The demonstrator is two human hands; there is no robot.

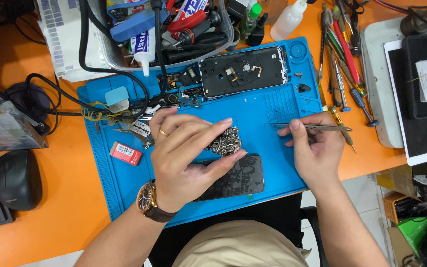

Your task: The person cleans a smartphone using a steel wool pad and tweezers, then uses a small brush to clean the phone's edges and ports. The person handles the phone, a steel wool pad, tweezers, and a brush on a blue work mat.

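Crumpled silvery wad (225, 142) sits pinched in the left hand (186, 155) above a dark phone (240, 179) near the worktop's front edge; right hand (315, 148) grips tweezers (312, 127).

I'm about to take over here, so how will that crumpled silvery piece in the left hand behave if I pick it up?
The crumpled silvery piece looks thin and foil-like, so probably light and easily crushed. The left hand pinches it with only fingertips, suggesting little weight. Its wrinkled surface should grip well, unlikely to roll.
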